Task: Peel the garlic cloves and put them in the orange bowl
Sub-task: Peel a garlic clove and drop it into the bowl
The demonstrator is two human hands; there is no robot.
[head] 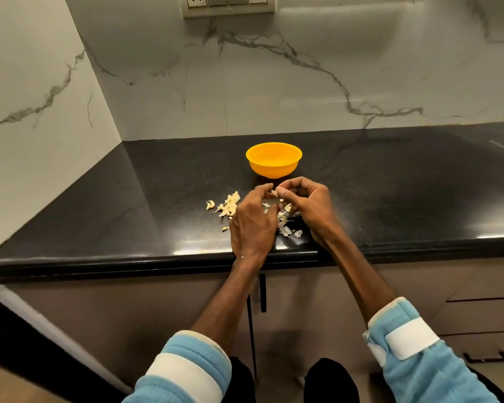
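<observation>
A garlic clove [274,193] is pinched between the fingertips of the left hand [252,219] and right hand [310,206] at frame centre; peeling is probably under way. Loose skins [229,205] are strewn around. Once stripped, it is to be dropped into the orange bowl [274,170] just above.

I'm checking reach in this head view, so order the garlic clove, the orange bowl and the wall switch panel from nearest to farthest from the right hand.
1. Garlic clove, pinched at the right hand's fingertips.
2. Orange bowl, just beyond, on the counter.
3. Wall switch panel, high on the back wall.
</observation>
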